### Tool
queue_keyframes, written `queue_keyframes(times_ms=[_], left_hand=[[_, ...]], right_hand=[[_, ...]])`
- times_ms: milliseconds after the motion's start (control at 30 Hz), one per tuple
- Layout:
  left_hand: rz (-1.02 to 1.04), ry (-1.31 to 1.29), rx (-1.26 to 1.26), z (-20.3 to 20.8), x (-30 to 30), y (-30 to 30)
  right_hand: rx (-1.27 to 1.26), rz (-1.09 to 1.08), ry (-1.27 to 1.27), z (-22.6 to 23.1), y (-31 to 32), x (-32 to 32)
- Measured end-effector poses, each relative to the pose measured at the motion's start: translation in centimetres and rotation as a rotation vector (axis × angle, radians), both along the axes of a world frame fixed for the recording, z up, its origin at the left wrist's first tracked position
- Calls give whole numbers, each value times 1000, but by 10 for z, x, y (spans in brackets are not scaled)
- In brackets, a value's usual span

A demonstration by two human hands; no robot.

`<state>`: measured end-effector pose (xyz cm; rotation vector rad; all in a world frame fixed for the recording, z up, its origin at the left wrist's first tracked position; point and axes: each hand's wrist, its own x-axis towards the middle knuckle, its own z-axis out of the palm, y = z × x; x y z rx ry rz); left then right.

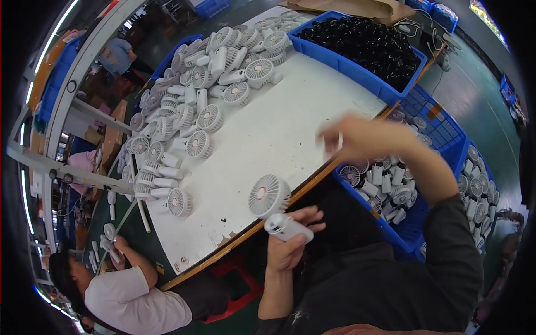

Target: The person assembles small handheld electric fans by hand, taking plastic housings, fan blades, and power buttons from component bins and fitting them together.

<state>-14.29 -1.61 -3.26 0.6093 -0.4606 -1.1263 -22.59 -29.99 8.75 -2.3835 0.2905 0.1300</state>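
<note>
Fan of white plastic with round slatted head [269, 196]: in left hand [286, 253], which pinches its stubby handle [290, 228] | right hand [360, 135]: above white counter [285, 128] edge, blurred, cannot tell its grip | beyond left hand: heaped white fans [210, 118] | beyond right hand: blue plastic bin [347, 71] of small black parts [357, 44] | beneath right forearm [431, 167]: blue crate [451, 131] holding fans

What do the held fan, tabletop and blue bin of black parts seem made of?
Held fan: likely molded plastic, smooth, white, thin grille ribs. Tabletop: perhaps laminated board, smooth white surface, brownish edge. Blue bin: probably plastic, smooth, evenly coloured.
</note>
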Motion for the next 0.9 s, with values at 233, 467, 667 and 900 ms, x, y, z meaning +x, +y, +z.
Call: queue_keyframes(times_ms=[233,467,667,900], left_hand=[[-42,-37,-159,4,5,-2],[11,-116,13,0,9,7],[81,-107,81,-2,14,11],[153,-39,202,-6,18,13]], right_hand=[[-667,-493,-340,-69,-244,3],[-440,-477,-9,-83,-277,24],[-526,-484,92,-84,-279,38],[-514,-507,20,-90,-286,32]])
